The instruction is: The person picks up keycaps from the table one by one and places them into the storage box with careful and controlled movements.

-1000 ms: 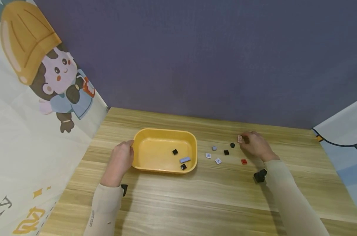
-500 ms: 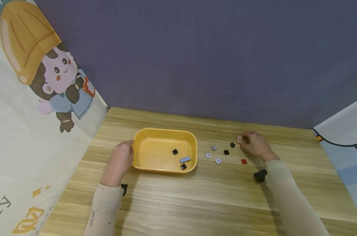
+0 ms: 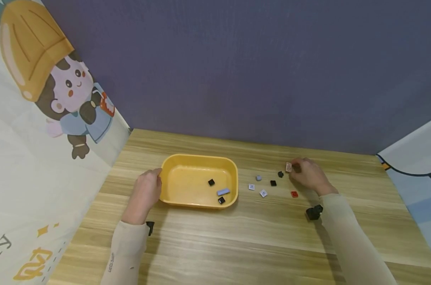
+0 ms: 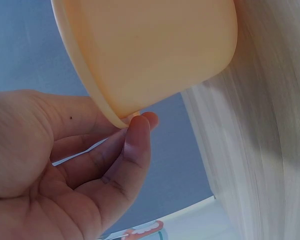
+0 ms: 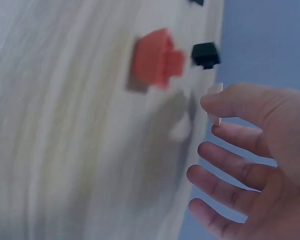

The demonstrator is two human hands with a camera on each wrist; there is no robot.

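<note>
In the head view my left hand (image 3: 146, 192) pinches the left rim of a yellow plastic tray (image 3: 183, 156). The left wrist view shows thumb and fingers meeting on the tray's rim (image 4: 85, 75). Farther right, my right hand (image 3: 310, 174) holds a pale pinkish keycap (image 3: 288, 167) between thumb and index finger, its patterned underside facing the head camera. In the right wrist view the other fingers are spread apart, and this keycap (image 5: 216, 89) is partly hidden by the thumb. Near that hand lie a red keycap (image 3: 294, 194) and a black keycap (image 3: 280, 174).
Inside the tray are two black keycaps (image 3: 211, 182) and a longer lavender keycap (image 3: 223, 192). Between tray and right hand lie white keycaps (image 3: 251, 187), a small lavender one (image 3: 258, 178) and another black one (image 3: 273, 183). A dark blue partition (image 3: 237, 79) stands behind the wooden table.
</note>
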